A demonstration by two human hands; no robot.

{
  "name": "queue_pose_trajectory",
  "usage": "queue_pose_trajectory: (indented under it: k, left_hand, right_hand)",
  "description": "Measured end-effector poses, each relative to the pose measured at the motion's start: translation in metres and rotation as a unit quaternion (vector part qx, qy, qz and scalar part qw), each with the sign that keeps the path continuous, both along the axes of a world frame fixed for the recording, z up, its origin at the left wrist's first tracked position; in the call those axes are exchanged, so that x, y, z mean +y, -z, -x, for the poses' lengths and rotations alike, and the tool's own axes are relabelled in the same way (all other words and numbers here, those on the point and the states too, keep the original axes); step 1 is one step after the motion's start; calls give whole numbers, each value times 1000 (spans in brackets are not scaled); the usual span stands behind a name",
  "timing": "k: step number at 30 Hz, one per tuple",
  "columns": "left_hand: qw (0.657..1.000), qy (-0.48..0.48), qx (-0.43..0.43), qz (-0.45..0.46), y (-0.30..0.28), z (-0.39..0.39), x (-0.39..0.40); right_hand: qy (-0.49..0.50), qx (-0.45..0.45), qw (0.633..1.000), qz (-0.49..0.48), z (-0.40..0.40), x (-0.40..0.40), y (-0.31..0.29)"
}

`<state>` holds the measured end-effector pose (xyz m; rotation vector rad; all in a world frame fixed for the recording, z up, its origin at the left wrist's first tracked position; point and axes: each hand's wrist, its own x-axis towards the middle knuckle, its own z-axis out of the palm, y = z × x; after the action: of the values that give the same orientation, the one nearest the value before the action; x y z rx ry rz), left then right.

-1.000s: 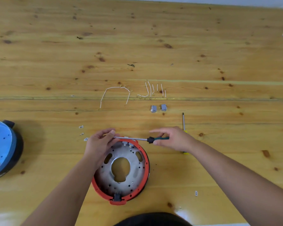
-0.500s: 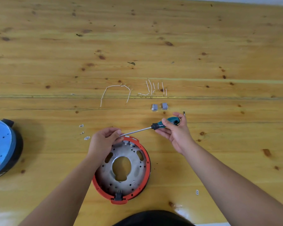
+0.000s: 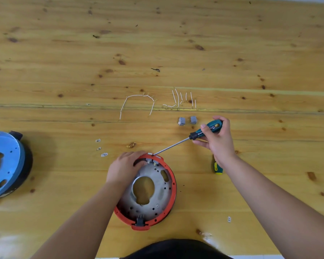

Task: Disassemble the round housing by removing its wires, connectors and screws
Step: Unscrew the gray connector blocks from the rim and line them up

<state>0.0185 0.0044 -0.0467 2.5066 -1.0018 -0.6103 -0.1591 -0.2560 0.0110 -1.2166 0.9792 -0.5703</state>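
1. I see the round housing [image 3: 148, 191], red-rimmed with a grey metal plate inside, lying flat on the wooden table [image 3: 232, 53] near the front edge, just ahead of me
2. My left hand [image 3: 124, 168] rests on the housing's far-left rim, fingers curled over the edge and pressing on it
3. My right hand [image 3: 218, 139] is closed around the teal handle of a screwdriver [image 3: 195, 136]; the shaft slants down-left and its tip touches the housing's far rim beside two small grey connectors [image 3: 152, 161] still seated there
4. Loose white wires [image 3: 180, 101] lie in a group further back on the table, with one long bent wire [image 3: 137, 104] to their left
5. Two grey connector blocks [image 3: 187, 120] sit just in front of the wires
6. Three small pieces [image 3: 101, 147] lie left of the housing
7. A second screwdriver [image 3: 217, 168] with a green-yellow handle lies partly under my right wrist
8. A blue round housing [image 3: 6, 163] sits at the table's left edge, well apart
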Motion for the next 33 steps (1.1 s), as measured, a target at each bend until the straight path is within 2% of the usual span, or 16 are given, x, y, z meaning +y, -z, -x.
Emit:
queue_pose_trajectory:
  k: [4, 10, 16, 33]
  left_hand:
    - [998, -5, -65, 16, 6, 12, 2]
    - [993, -32, -101, 52, 14, 27, 3]
    - [991, -75, -92, 64, 18, 38, 1]
    - [989, -75, -109, 61, 18, 38, 1]
  right_hand:
    - [-16, 27, 998, 47, -5, 0, -6]
    - [-26, 24, 996, 85, -11, -4, -19]
    - [-47, 35, 994, 90, -17, -1, -23]
    - [-66, 55, 989, 124, -28, -1, -32]
